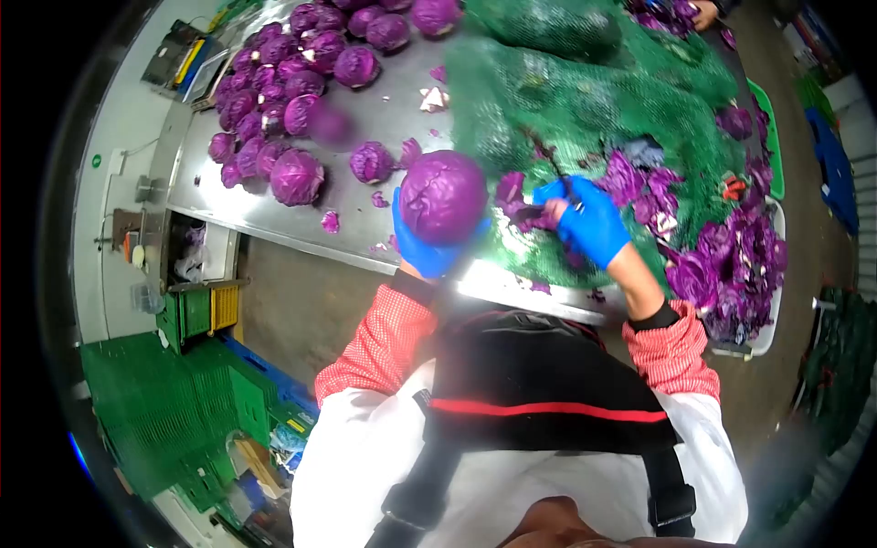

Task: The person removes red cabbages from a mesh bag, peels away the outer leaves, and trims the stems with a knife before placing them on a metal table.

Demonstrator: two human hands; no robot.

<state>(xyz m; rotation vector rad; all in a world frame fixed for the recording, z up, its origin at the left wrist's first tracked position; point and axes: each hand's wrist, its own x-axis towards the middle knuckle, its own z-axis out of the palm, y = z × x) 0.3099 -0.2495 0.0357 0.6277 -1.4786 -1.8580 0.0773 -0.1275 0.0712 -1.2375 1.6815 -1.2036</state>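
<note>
A round, trimmed red cabbage (443,198) rests in my left hand (425,251), whose blue-gloved fingers cup it from below at the table's near edge. To its right, my right hand (589,224), also in a blue glove, is closed around a dark, slender tool (559,173) that looks like a knife; its exact shape is hard to make out. Loose purple cabbage leaves (630,183) lie beyond and beside the right hand on green netting (512,91). A smaller red cabbage (372,162) sits on the metal table, left of the held one.
Several red cabbages (297,176) are heaped on the left of the steel table (265,215). A white crate (776,274) full of leaves stands at the right. Another person's hand (704,14) shows at the top right. Green crates (137,402) are stacked at lower left.
</note>
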